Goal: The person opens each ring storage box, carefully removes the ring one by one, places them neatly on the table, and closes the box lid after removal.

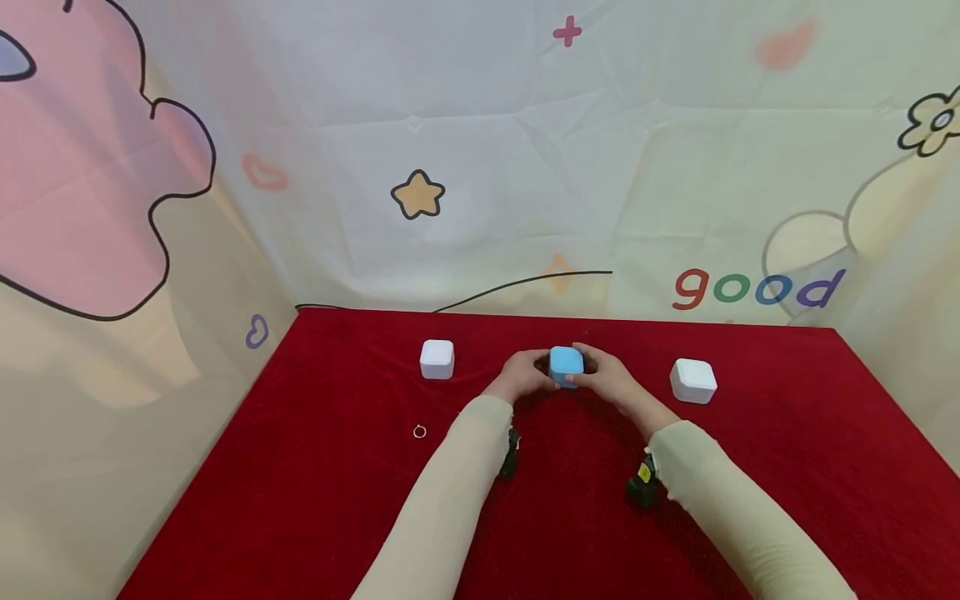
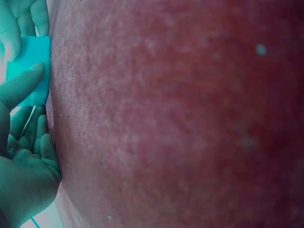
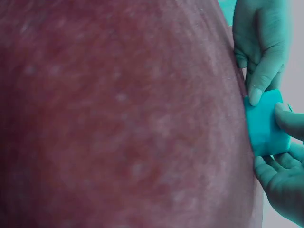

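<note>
A small light-blue box (image 1: 566, 367) with rounded corners sits on the red cloth toward the back, between both hands. My left hand (image 1: 522, 374) holds it from the left side, its thumb lying on the near face. On the opposite side my right hand (image 1: 609, 377) grips the same box, thumb also against the near face. The left wrist view shows the blue box (image 2: 42, 76) at its left edge, touched by both hands. Over in the right wrist view the blue box (image 3: 268, 124) appears at the right edge, low against the cloth. Parts of the fingers behind it are hidden.
A white rounded box (image 1: 437, 359) stands left of the hands, and another white box (image 1: 693, 381) stands to their right. One small ring (image 1: 420, 431) lies on the red cloth (image 1: 315, 483) left of the left forearm. Behind the table hangs a printed curtain (image 1: 480, 158).
</note>
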`<state>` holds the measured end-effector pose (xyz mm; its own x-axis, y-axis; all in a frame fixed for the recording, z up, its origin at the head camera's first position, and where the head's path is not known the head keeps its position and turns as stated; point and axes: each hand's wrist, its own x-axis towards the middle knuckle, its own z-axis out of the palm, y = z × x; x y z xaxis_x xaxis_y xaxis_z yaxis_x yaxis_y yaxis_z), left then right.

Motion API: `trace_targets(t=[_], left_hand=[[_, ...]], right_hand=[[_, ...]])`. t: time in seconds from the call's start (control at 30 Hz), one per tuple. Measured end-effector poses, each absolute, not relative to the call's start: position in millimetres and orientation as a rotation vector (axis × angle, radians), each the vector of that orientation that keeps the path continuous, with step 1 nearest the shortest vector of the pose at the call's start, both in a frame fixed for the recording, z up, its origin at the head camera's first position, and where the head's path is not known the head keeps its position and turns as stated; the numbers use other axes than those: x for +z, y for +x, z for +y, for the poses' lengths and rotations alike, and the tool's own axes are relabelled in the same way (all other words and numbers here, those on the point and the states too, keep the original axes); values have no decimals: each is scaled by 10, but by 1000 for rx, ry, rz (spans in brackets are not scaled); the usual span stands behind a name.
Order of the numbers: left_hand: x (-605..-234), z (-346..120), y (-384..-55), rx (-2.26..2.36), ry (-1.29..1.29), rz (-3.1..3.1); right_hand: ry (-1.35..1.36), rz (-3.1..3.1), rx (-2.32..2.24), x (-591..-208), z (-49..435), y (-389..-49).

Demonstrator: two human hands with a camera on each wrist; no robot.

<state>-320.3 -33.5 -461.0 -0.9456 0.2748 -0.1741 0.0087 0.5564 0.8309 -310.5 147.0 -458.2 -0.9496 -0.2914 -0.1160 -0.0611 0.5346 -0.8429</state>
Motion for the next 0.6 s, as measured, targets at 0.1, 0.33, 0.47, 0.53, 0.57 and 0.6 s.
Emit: trace_targets(t=[0.1, 0.33, 0.47, 0.53, 0.57, 0.6], left_hand=[[-4629, -321, -3239, 1315, 235, 2517], [-4631, -304, -3255, 1277, 242, 2547], [-4654, -278, -3266, 1259, 233, 2555], [-4655, -271, -3268, 1239, 231, 2563], [-4652, -268, -3268, 1230, 227, 2569], [-4642, -268, -3261, 1223, 228, 2575]], right_hand=[[-306, 2563, -1364, -4605, 1473, -3114], [-346, 2639, -1307, -4630, 1468, -3140], [-378, 2687, -1238, -4622, 1479, -3117], [-386, 2704, -1219, -4625, 1483, -3100], [-385, 2710, -1214, -4630, 1480, -3096], [-381, 2714, -1213, -4637, 1477, -3095]])
